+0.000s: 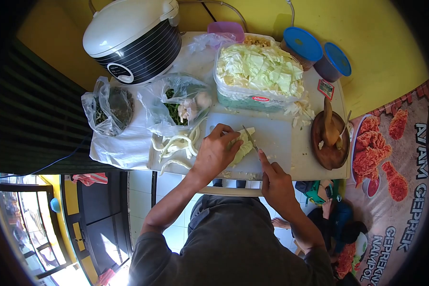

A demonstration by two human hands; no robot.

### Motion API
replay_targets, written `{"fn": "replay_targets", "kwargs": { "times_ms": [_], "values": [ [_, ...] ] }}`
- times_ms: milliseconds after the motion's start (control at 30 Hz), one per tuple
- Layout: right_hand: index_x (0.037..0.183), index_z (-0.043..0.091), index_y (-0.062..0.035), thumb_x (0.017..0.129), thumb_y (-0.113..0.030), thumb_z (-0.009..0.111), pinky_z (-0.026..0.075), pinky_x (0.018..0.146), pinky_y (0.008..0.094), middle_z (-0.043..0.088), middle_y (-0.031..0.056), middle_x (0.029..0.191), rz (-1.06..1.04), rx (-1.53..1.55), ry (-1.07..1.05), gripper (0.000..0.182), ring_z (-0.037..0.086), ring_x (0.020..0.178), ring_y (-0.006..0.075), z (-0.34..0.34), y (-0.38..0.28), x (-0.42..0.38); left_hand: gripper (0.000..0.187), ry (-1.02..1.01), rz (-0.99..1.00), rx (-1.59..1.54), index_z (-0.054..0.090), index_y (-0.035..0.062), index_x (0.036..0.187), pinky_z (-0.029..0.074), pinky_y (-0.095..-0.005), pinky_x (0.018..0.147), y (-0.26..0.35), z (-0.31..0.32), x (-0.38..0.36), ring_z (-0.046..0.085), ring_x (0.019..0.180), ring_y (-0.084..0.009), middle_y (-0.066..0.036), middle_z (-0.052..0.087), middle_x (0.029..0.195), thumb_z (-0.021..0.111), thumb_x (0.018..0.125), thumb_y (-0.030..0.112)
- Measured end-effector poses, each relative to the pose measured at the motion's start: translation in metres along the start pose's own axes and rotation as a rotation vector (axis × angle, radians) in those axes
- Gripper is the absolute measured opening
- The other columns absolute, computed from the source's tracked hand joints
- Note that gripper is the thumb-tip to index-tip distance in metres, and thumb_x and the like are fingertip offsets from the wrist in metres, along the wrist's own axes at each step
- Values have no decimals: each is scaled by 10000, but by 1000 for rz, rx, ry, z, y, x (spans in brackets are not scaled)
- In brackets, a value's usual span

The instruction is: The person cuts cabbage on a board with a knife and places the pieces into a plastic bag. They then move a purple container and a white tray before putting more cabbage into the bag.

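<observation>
My left hand [217, 150] presses a piece of cabbage [243, 156] down on the white cutting board [279, 131], fingers bent over its left side. In my right hand [276, 183] is a knife [250, 137], its handle gripped and its blade angled up and left across the cabbage. The blade lies close beside my left fingertips. Pale cabbage strips [178, 144] lie to the left of my left hand. Behind the board stands a clear plastic container [240, 99] heaped with cut cabbage [262, 66].
Plastic bags [178, 102] with greens and garlic lie at left, near a rice cooker [133, 43]. A wooden mortar [323, 148] with a pestle [330, 125] stands right, below blue-lidded tubs [302, 43]. Another person [341, 221] sits low at right, past the table edge.
</observation>
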State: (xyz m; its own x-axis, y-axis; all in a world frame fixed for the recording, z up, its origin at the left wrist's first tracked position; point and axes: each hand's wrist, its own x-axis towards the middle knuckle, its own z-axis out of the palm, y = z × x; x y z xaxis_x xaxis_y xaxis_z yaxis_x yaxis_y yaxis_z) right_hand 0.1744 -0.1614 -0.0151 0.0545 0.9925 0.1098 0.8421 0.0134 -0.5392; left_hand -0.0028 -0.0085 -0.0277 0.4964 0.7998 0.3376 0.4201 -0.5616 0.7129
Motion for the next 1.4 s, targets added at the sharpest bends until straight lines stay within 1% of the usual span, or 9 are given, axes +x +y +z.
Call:
{"fn": "replay_targets", "kwargs": {
  "times_ms": [167,467,767,867,1033,1167,1267,1300,1400],
  "values": [
    [1614,423,-138,914,26,639,560,600,467,594,153,829,5,-13,-13,751,640,620,343,-1,-4,-2,151,22,-24,-25,810,44,973,597,-389,692,-1,3,-1,730,765,-279,-116,701,1013,850,852,124],
    [1598,440,-104,873,13,669,559,575,457,612,153,855,1,-136,-100,770,637,593,339,-11,-14,1,171,1,-33,-45,806,40,980,595,-391,700,-4,2,3,729,769,-284,-111,691,995,863,834,109],
    [1587,446,-87,815,-12,682,559,584,481,638,178,884,10,-209,-281,810,663,620,361,-44,-27,27,166,-8,-51,-3,807,39,981,592,-400,702,0,2,4,724,772,-302,-123,688,994,853,843,121],
    [1595,430,-84,812,-10,678,558,580,478,638,182,873,17,-224,-299,825,658,608,369,-48,-28,18,160,-14,-51,-20,807,41,976,591,-404,700,-1,2,3,724,769,-306,-126,691,996,851,846,123],
    [1583,460,-93,820,-4,674,550,563,462,633,173,840,46,-230,-311,798,652,591,355,-57,-22,-20,162,-5,-87,-33,804,39,975,590,-412,710,-2,4,1,721,754,-309,-123,692,998,852,845,121],
    [1557,509,-103,874,22,647,545,569,447,641,160,807,72,-122,-296,707,655,593,333,-71,-14,-33,154,0,-85,-51,803,41,977,588,-414,724,-1,4,3,720,756,-309,-122,690,999,847,851,119],
    [1543,524,-100,930,38,619,550,592,435,658,160,806,95,7,-196,636,665,607,330,-78,-15,-29,157,-6,-67,-76,805,41,997,586,-411,728,-4,2,2,722,774,-310,-123,698,1022,834,864,119],
    [1534,532,-98,956,37,609,556,616,430,672,164,830,124,131,-107,599,679,639,335,-72,-18,-25,159,-18,-68,-79,804,41,1011,584,-410,733,-4,1,3,723,781,-312,-126,701,1034,825,872,114],
    [1537,530,-100,965,35,604,557,625,434,674,171,836,42,114,17,592,686,666,339,-43,-9,-10,189,-73,-69,-92,796,39,1069,581,-408,758,-3,-5,4,725,822,-323,-141,707,1075,801,889,96]
  ]
}}
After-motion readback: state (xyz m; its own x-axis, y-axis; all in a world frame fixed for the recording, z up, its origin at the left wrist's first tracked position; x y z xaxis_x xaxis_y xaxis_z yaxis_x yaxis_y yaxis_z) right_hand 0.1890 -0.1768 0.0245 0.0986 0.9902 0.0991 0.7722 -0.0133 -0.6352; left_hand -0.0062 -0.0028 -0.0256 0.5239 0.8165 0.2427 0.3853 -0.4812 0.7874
